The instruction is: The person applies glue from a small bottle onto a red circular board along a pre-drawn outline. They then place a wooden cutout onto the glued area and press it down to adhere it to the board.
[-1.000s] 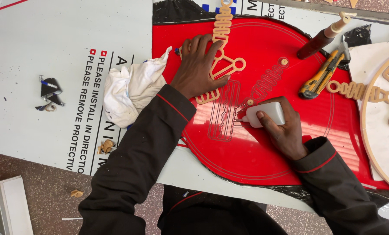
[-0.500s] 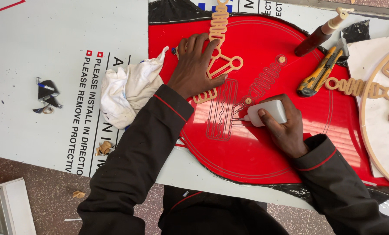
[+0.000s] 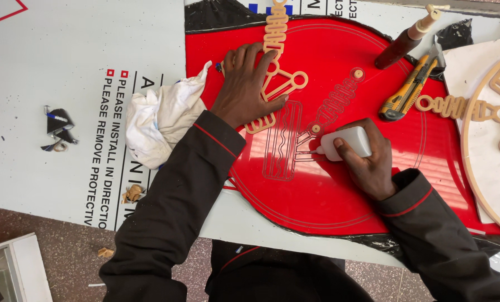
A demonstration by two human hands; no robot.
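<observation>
A glossy red round panel [image 3: 328,190] lies on the white sheet in front of me, with engraved outlines on it. My left hand [image 3: 247,89] presses flat on a tan wooden cut-out piece [image 3: 286,84] with loops that lies on the panel. My right hand [image 3: 370,159] grips a small white squeeze bottle [image 3: 345,142], its nozzle tip touching the engraved outline near the panel's middle. A small wooden ring [image 3: 316,128] sits just above the nozzle.
A crumpled white cloth [image 3: 160,117] lies left of my left arm. A yellow utility knife [image 3: 409,89] and a dark brown bottle [image 3: 404,42] rest at the upper right. More wooden cut-outs [image 3: 457,106] lie on a round white board [image 3: 485,173] at the right. Dark scraps [image 3: 57,126] sit far left.
My right hand with the white bottle has shifted slightly along the engraved outline. My left hand stays pressed on the wooden piece.
</observation>
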